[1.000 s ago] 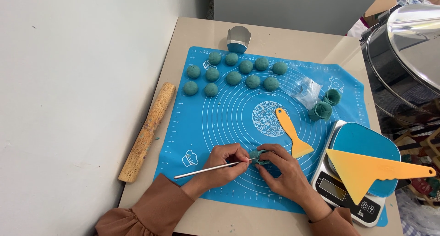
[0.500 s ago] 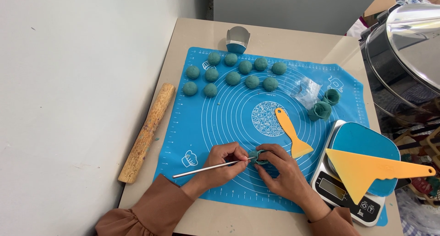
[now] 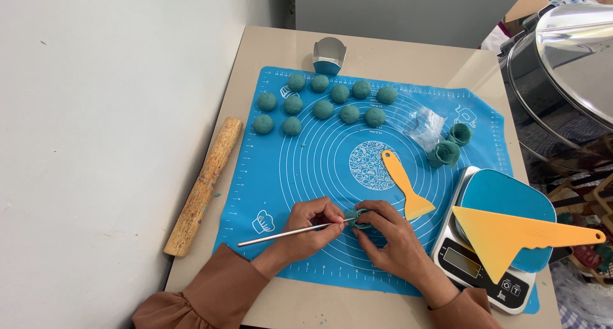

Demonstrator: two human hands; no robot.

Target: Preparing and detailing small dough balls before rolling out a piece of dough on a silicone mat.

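My left hand (image 3: pixel 311 225) pinches a thin metal stick (image 3: pixel 281 235) whose tip touches a small teal dough piece (image 3: pixel 359 218). My right hand (image 3: pixel 391 236) cups and holds that dough piece against the blue silicone mat (image 3: pixel 281 169) near the mat's front edge. Part of the dough is hidden under my fingers. Several round teal dough balls (image 3: pixel 323 109) lie in rows at the far left of the mat. Two shaped dough flowers (image 3: pixel 444 153) sit at the mat's right side.
A wooden rolling pin (image 3: pixel 204 184) lies left of the mat. A small yellow spatula (image 3: pixel 403 184) rests on the mat. A kitchen scale (image 3: pixel 495 239) with a yellow scraper (image 3: pixel 517 234) stands at right. A metal cup (image 3: pixel 329 55) sits behind; crumpled plastic (image 3: pixel 424 123) and a large steel pot (image 3: pixel 562 67) are nearby.
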